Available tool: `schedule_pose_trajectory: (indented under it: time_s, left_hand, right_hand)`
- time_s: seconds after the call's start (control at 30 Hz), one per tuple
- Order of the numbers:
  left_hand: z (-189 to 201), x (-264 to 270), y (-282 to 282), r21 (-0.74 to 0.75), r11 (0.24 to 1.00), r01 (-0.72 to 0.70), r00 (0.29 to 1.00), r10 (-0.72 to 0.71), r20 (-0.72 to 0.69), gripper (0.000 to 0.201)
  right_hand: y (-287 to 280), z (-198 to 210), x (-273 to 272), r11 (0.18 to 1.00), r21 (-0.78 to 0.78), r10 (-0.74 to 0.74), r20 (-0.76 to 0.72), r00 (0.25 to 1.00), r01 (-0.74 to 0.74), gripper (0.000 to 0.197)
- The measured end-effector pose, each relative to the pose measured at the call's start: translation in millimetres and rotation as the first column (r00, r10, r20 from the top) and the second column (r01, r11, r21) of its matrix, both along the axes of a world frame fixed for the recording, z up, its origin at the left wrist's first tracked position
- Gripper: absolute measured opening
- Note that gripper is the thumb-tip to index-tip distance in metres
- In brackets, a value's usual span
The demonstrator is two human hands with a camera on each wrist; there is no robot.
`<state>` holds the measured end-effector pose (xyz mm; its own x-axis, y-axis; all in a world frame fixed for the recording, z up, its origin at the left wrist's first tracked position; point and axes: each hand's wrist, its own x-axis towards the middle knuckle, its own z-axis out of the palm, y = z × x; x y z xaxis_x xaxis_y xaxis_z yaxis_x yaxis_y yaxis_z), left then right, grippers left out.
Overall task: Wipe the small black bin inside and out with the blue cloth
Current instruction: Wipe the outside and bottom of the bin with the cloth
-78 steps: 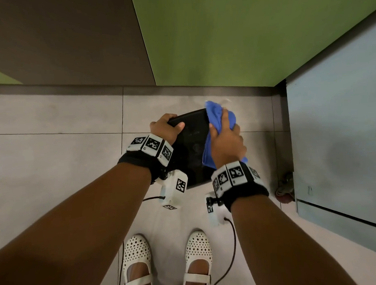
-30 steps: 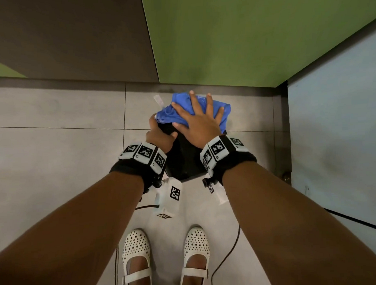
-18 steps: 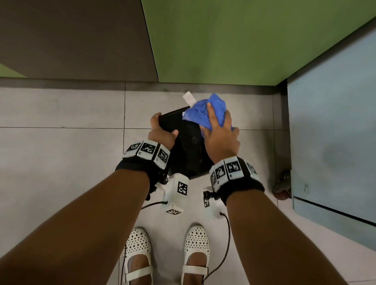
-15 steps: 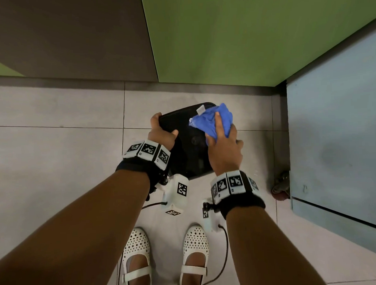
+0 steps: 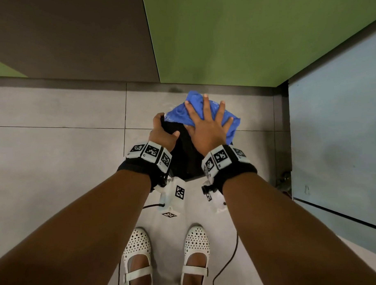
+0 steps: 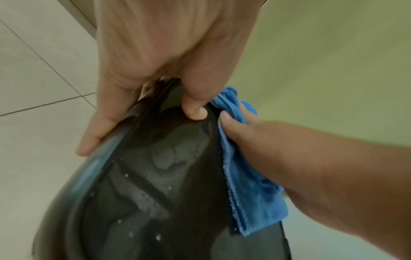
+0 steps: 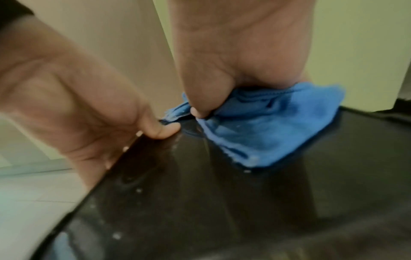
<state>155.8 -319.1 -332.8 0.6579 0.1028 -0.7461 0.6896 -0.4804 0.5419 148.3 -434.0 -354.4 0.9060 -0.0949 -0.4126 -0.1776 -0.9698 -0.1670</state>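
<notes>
The small black bin [image 5: 184, 155] is held up in front of me, above the floor. My left hand [image 5: 162, 133] grips its left edge, thumb on the near face [image 6: 195, 112] and fingers curled round the far side. The blue cloth [image 5: 205, 112] lies spread over the bin's upper part. My right hand [image 5: 207, 122] presses flat on the cloth with fingers straight and spread. In the right wrist view the cloth [image 7: 264, 126] lies on the wet, glossy black surface [image 7: 222, 202]. The left wrist view shows the cloth [image 6: 249, 184] along the bin's right edge [image 6: 155, 176].
A green wall panel [image 5: 253, 33] and a dark brown panel [image 5: 68, 35] stand straight ahead. A pale blue wall [image 5: 340, 126] closes the right side. The floor is grey tile [image 5: 55, 147]. My white shoes [image 5: 137, 248] and trailing cables [image 5: 227, 260] are below the hands.
My right hand went from gripping the bunched cloth at the bin's upper right to pressing it flat and spread over the top. The bin tilted; the left hand kept its hold.
</notes>
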Motion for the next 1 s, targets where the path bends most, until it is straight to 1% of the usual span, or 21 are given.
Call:
schedule_pose_trajectory:
  time_s: [0.03,0.07,0.13,0.27,0.33,0.4,0.47,0.5,0.53,0.57,0.6,0.67,0.7,0.73,0.77,0.8,0.87,0.9,0.93,0.97,1.0]
  left_hand:
    - [2,-1,-1,0.003,1.0,-0.001,1.0,0.001,-0.002,0.065]
    - [3,-2,-1,0.01,1.0,0.0,1.0,0.0,-0.005,0.065]
    - [3,-2,0,0.021,1.0,0.013,1.0,-0.013,-0.015,0.065]
    - [2,-2,-1,0.024,1.0,-0.009,1.0,0.009,-0.025,0.063]
    - [2,-2,-1,0.032,0.999,-0.024,0.999,0.024,-0.029,0.063]
    - [2,-1,0,0.03,0.999,-0.023,0.999,0.024,-0.034,0.063]
    - [2,-1,1,0.011,0.999,-0.039,0.998,0.04,-0.038,0.063]
    - [3,-2,0,-0.006,0.999,-0.054,0.998,0.053,-0.042,0.063]
    - [3,-2,0,-0.025,0.997,-0.073,0.996,0.072,-0.046,0.064]
    - [3,-4,0,-0.041,0.994,-0.104,0.993,0.102,-0.053,0.066]
    - [2,-6,1,-0.052,0.985,-0.163,0.985,0.159,-0.07,0.067]
    - [-1,-16,3,-0.064,0.941,-0.332,0.934,0.318,-0.163,0.067]
    - [0,-23,4,-0.056,0.92,-0.388,0.902,0.366,-0.229,0.067]
    - [0,-31,5,-0.027,0.919,-0.394,0.881,0.37,-0.294,0.07]
    - [1,-39,5,0.01,0.941,-0.337,0.882,0.319,-0.346,0.075]
    - [1,-48,6,0.042,0.969,-0.242,0.893,0.239,-0.38,0.081]
    - [-5,-59,6,0.124,0.99,-0.075,0.927,0.115,-0.357,0.092]
    - [-5,-59,5,0.152,0.987,-0.045,0.948,0.09,-0.305,0.098]
    - [-4,-55,5,0.146,0.987,-0.073,0.967,0.106,-0.232,0.102]
    - [-4,-48,4,0.109,0.985,-0.131,0.978,0.147,-0.147,0.102]
    - [-5,-39,3,0.057,0.983,-0.174,0.98,0.179,-0.084,0.098]
  right_hand:
    - [-8,0,-1,1.0,-0.002,0.018,-0.012,1.0,-0.018,0.059]
    - [-15,2,-5,1.0,0.013,-0.01,-0.02,1.0,0.01,0.058]
    - [-24,6,-19,0.984,0.071,-0.161,-0.032,0.986,0.163,0.058]
    - [-25,13,-57,0.89,0.155,-0.417,-0.104,0.903,0.428,0.059]
    - [-17,9,-74,0.797,0.251,-0.555,-0.052,0.83,0.549,0.059]
    - [1,5,-87,0.625,0.427,-0.721,-0.004,0.693,0.653,0.063]
    - [18,5,-91,0.44,0.536,-0.831,-0.061,0.553,0.721,0.067]
    - [23,7,-90,0.377,0.552,-0.855,-0.102,0.509,0.744,0.069]
    - [23,9,-87,0.344,0.558,-0.859,-0.138,0.493,0.755,0.07]
    - [19,11,-84,0.34,0.566,-0.846,-0.164,0.507,0.751,0.07]
    - [11,11,-80,0.376,0.575,-0.815,-0.168,0.554,0.727,0.07]
    - [-13,13,-70,0.521,0.581,-0.7,-0.129,0.702,0.626,0.068]
    - [-26,13,-62,0.596,0.568,-0.627,-0.113,0.771,0.568,0.069]
    - [-39,13,-53,0.672,0.543,-0.545,-0.099,0.833,0.504,0.068]
    - [-49,12,-43,0.748,0.513,-0.447,-0.08,0.891,0.421,0.067]
    - [-57,10,-33,0.812,0.485,-0.339,-0.062,0.939,0.325,0.066]
    - [-68,4,-13,0.887,0.438,-0.143,-0.047,0.989,0.149,0.064]
    - [-70,1,-5,0.908,0.411,-0.073,-0.047,0.996,0.085,0.065]
    - [-72,-1,1,0.922,0.385,-0.03,-0.05,0.998,0.047,0.066]
    - [-73,-1,6,0.93,0.367,-0.01,-0.053,0.999,0.029,0.066]
    - [-73,-1,10,0.936,0.352,0.0,-0.055,0.998,0.019,0.066]
